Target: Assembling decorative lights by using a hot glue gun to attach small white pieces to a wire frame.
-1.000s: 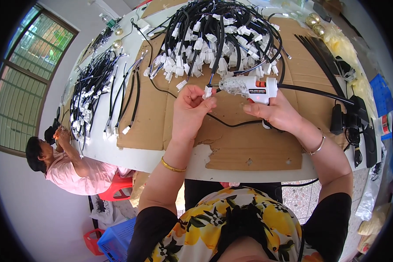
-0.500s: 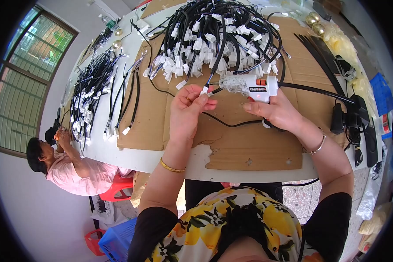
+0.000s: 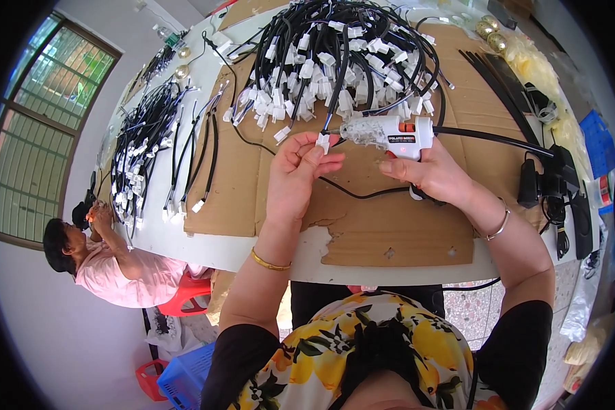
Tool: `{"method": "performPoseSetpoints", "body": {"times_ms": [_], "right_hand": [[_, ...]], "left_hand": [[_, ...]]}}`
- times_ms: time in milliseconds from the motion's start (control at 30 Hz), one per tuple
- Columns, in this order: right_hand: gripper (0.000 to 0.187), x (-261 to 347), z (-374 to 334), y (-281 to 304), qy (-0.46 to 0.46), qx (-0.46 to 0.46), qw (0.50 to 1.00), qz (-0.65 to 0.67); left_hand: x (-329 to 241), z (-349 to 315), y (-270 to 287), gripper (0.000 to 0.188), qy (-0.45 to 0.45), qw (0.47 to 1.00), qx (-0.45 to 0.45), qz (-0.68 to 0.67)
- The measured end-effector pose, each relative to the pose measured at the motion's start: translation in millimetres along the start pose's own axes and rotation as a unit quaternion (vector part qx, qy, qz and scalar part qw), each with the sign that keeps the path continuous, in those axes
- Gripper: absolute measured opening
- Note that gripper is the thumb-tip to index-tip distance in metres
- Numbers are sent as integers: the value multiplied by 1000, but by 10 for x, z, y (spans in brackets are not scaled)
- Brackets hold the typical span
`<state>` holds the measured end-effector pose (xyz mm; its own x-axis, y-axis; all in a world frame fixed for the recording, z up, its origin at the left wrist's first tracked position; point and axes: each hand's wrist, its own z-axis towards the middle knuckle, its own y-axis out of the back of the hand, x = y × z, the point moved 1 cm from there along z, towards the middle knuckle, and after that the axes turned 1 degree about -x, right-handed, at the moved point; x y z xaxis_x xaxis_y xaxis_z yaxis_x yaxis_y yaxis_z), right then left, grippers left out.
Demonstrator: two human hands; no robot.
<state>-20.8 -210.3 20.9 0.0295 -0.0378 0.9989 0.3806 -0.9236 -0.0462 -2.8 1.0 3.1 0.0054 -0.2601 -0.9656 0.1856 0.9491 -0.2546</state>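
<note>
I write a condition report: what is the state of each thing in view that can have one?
Bare left hand: grip closed on small white plastic connector
Bare right hand: closed around white plastic glue gun
Black cables with white plastic connectors: mostly heaped
Brown cardboard sheet: lying flat, edge torn
Red plastic stool: occupied by co-worker
</note>
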Motion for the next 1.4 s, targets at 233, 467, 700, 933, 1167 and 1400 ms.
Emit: {"method": "performPoseSetpoints", "body": {"times_ms": [233, 467, 700, 933, 1167, 1400], "right_hand": [[29, -31, 2, -1, 16, -11, 1000, -9], [29, 29, -7, -34, 6, -8, 1000, 15], [31, -4, 5, -15, -5, -12, 1000, 2], [33, 54, -13, -56, -10, -24, 998, 57], [29, -19, 15, -11, -10, -12, 1000, 3], [28, 11, 9, -17, -4, -16, 1000, -13]], "left_hand": [[-1, 5, 6, 16, -26, 999, -25, 26], [-2, 10, 18, 13, -29, 999, -27, 17], [12, 23, 13, 12, -29, 999, -33, 5], [14, 24, 31, 14, -28, 999, -33, -20], [12, 32, 29, 15, -25, 999, -22, -4], [36, 37, 81, 17, 7, 997, 1, -74]]}}
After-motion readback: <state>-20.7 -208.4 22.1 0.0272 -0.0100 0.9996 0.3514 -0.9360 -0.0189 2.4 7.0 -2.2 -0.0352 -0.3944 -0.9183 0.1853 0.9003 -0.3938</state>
